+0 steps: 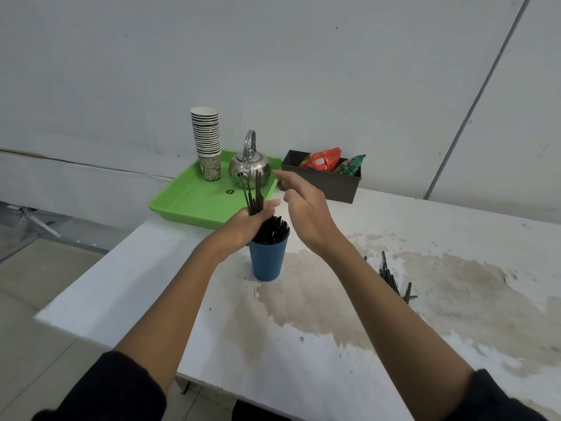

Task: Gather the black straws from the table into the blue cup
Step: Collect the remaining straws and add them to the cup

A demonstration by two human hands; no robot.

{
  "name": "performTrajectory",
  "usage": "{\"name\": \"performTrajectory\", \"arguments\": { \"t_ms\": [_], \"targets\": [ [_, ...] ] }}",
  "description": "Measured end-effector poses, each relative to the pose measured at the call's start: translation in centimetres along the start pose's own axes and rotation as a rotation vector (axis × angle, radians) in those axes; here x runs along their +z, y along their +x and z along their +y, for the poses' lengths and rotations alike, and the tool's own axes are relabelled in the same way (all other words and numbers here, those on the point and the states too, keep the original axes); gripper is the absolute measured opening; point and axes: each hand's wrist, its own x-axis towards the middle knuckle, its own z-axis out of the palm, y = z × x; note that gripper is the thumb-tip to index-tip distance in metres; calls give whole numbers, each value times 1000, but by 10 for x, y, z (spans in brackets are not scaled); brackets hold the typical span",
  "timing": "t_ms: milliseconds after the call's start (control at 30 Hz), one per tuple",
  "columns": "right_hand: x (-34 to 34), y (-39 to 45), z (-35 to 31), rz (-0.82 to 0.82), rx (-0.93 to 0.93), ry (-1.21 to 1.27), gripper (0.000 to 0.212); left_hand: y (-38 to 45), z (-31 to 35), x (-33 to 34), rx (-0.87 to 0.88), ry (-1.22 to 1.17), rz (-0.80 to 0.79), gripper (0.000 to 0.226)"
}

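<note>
A blue cup [267, 259] stands upright near the middle of the white table, packed with black straws [273, 229]. My left hand [249, 221] is closed around a small bundle of black straws [252, 192] that stick up just above the cup's left rim. Just right of the cup, my right hand [303, 205] hovers with its fingers apart and nothing in it. More loose black straws [393, 281] lie on the table to the right, partly hidden behind my right forearm.
A green tray [194, 202] at the back holds a stack of paper cups [208, 144] and a steel kettle [249, 167]. A dark box [321, 180] with snack packets sits to its right. The table's left edge [91, 268] runs close to the cup.
</note>
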Motion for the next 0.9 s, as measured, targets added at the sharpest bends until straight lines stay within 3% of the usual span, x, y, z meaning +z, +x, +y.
{"name": "performTrajectory", "arguments": {
  "t_ms": [100,200,367,533,733,900],
  "targets": [
    [0,11,-5,-97,0,-1,53,1,0,-1,-25,76,-19,37],
    [2,22,-12,-166,-34,-25,55,3,0,-1,-30,97,-8,20],
    [1,30,-15,-272,-36,-81,54,3,-2,-1,-42,60,18,15],
    [-6,29,-10,-317,-4,-112,53,-2,-3,-2,-79,-115,-2,53],
    [-10,29,-7,-338,24,-198,53,-5,-6,-3,-6,-207,-79,74],
    [0,29,-10,-303,-9,-139,54,-6,-6,-6,17,-122,-96,57]
  ]
}}
